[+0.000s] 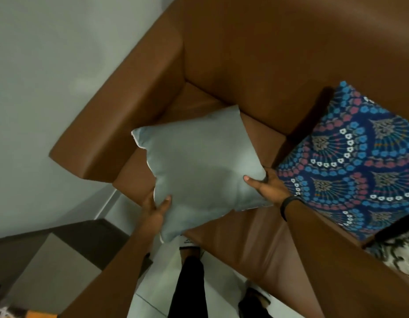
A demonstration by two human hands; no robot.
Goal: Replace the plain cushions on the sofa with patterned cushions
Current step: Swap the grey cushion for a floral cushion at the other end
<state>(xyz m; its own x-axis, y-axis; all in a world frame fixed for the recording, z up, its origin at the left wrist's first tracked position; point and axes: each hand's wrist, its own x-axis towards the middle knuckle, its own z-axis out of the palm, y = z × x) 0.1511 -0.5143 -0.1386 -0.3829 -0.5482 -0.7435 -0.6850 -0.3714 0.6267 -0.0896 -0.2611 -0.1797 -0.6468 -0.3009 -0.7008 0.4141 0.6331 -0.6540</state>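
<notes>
**A:** Head camera looks down. What are the fingers (249,180) doing?

**B:** They are curled tight on the plain cushion (199,171). On each side a thumb is on top and the other fingers go under, so I can't see those. The left hand (154,210) pinches the near left edge. The right hand (266,187) pinches the near right corner.

**A:** Where is the cushion from the hands?

**B:** It sits between them and reaches away, up and far, over the seat of the brown sofa (256,65). It is turned like a diamond. One corner points to the far back of the sofa and one points down at the floor (222,283) by the person's foot. I can't tell if it is touching the seat.

**A:** Which hand is closer to it?

**B:** Both have hold of it. Neither one is free.

**A:** And the arms?

**B:** Both reach forward from the near side, spread apart. The right wrist has a dark band (288,203).

**A:** What is beside it?

**B:** A patterned cushion (350,161) lies just to the right, blue with pink and white flowers. The right hand is very close to it.

**A:** So what next?

**B:** I think the plain one must come toward the person and away from the sofa.
</notes>
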